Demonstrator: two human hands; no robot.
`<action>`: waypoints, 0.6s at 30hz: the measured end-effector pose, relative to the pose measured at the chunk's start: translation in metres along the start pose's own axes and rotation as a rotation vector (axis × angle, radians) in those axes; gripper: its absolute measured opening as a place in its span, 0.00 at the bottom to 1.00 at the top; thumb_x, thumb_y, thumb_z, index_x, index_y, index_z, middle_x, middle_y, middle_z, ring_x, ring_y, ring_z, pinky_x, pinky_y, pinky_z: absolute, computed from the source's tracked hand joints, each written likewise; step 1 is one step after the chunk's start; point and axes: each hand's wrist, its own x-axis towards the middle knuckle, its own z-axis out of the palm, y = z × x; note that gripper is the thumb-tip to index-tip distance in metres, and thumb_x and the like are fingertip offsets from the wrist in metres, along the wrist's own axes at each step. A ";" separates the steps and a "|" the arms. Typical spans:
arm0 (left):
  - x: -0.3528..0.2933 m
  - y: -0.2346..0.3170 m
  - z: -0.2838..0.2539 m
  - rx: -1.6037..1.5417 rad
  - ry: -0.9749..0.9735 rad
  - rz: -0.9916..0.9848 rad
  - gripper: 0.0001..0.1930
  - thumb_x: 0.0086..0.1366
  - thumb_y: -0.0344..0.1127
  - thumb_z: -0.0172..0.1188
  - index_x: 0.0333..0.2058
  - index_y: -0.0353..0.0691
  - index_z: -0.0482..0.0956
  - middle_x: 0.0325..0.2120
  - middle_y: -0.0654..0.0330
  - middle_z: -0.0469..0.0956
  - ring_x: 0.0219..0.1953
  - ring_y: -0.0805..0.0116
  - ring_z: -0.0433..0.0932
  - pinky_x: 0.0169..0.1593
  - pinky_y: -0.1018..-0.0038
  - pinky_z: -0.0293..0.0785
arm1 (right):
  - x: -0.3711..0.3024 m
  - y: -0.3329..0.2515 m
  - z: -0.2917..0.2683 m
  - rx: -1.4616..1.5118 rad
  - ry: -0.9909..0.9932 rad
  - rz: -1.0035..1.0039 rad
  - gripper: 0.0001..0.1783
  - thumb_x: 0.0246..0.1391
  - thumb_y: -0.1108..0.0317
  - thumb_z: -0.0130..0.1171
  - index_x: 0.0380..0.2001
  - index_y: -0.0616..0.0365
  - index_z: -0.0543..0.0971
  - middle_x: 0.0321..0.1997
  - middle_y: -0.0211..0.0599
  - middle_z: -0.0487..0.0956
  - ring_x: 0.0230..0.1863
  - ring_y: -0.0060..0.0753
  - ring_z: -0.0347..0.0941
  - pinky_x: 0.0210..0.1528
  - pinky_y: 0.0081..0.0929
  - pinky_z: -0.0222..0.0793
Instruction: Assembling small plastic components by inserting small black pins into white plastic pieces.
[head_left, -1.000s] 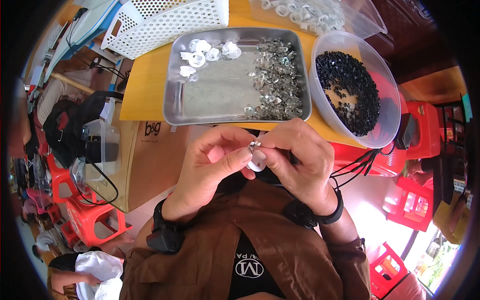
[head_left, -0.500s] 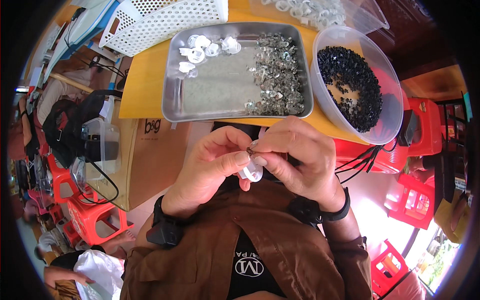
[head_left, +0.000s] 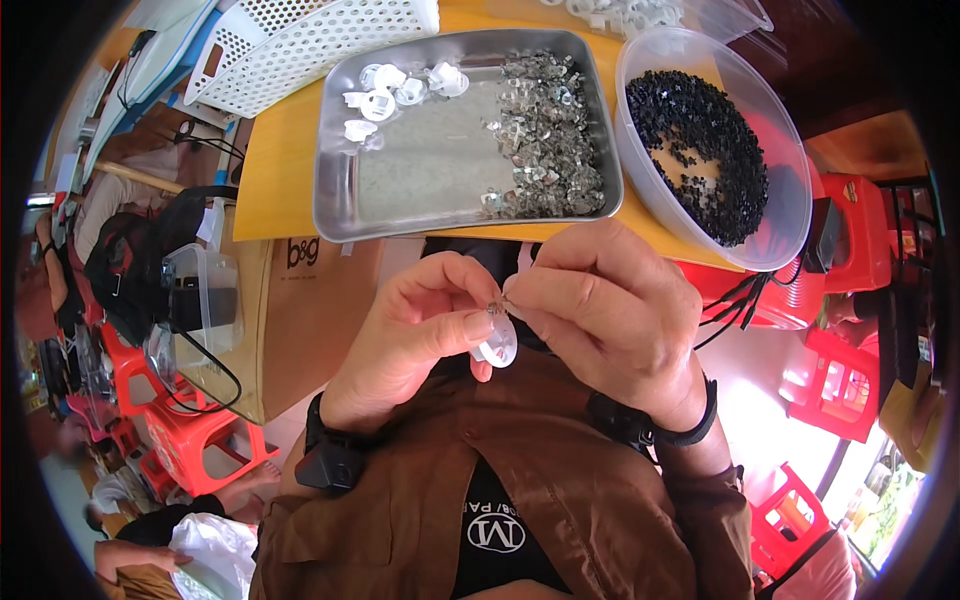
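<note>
My left hand (head_left: 415, 330) pinches a small white round plastic part (head_left: 499, 346) between thumb and fingers, in front of my chest. At that part's upper edge, thumb and forefinger of my right hand (head_left: 625, 320) close on a tiny metal piece (head_left: 501, 303); whether it sits in the part I cannot tell. Beyond my hands lies a shallow metal tray (head_left: 420, 195). Several like white plastic parts (head_left: 378, 104) lie in its far left corner, and a heap of small shiny metal pieces (head_left: 555, 150) fills its right side.
Right of the tray stands a clear round tub (head_left: 790, 215) of small black pieces (head_left: 735, 180). A white perforated basket (head_left: 300, 50) is at the far left of the yellow table (head_left: 275, 180). A cardboard box (head_left: 330, 330) and red stools (head_left: 195, 430) stand below on the left.
My right hand has shifted slightly right, and its thumb has come off the white part. The metal piece now shows more clearly between my fingertips. The view has shifted a little.
</note>
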 end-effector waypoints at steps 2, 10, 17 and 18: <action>0.001 0.000 0.001 0.012 0.005 -0.023 0.07 0.60 0.31 0.59 0.35 0.36 0.72 0.29 0.59 0.76 0.31 0.72 0.76 0.28 0.78 0.74 | -0.001 -0.002 0.001 -0.018 0.005 -0.007 0.12 0.33 0.80 0.66 0.27 0.59 0.79 0.27 0.34 0.73 0.25 0.30 0.73 0.25 0.23 0.69; -0.002 -0.001 0.000 0.033 0.033 -0.032 0.14 0.58 0.31 0.62 0.42 0.34 0.72 0.34 0.58 0.77 0.35 0.71 0.77 0.36 0.75 0.76 | -0.007 -0.004 -0.002 0.004 0.117 0.058 0.13 0.32 0.81 0.65 0.26 0.59 0.77 0.27 0.35 0.73 0.25 0.31 0.72 0.24 0.24 0.68; -0.002 -0.003 0.000 0.151 0.113 0.080 0.24 0.52 0.38 0.69 0.44 0.32 0.70 0.39 0.55 0.75 0.41 0.65 0.76 0.46 0.70 0.72 | -0.018 -0.007 0.000 0.045 0.118 0.172 0.13 0.31 0.81 0.64 0.24 0.56 0.77 0.27 0.34 0.73 0.24 0.32 0.72 0.24 0.25 0.68; -0.003 -0.003 0.000 0.154 0.112 0.082 0.25 0.51 0.37 0.69 0.44 0.32 0.70 0.39 0.54 0.76 0.42 0.65 0.76 0.49 0.69 0.71 | -0.018 -0.008 0.000 0.045 0.106 0.171 0.13 0.31 0.81 0.65 0.25 0.56 0.77 0.27 0.34 0.73 0.23 0.31 0.72 0.24 0.25 0.68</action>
